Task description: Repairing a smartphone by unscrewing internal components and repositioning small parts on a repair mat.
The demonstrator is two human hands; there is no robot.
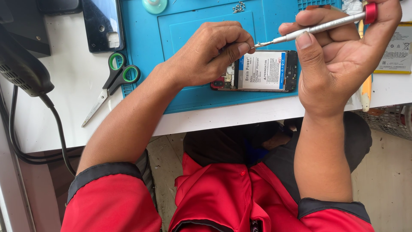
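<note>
An opened phone [274, 71] lies back-up on the blue work mat [193, 25], its battery with a white and blue label exposed. My right hand [343, 64] grips a slim silver screwdriver with a red cap [326, 25], held nearly level above the phone. My left hand [210, 53] rests on the phone's left end, fingers pinched together at the screwdriver's tip [257, 44]. Whether a screw sits between those fingertips is too small to tell.
Green-handled scissors [113, 79] lie on the white table left of the mat. A dark phone back cover [102, 23] sits at top left, a black cable and device [25, 68] at far left. A loose battery [397, 51] and a yellow tool [365, 90] lie right. Small screws [239, 6] rest on the mat.
</note>
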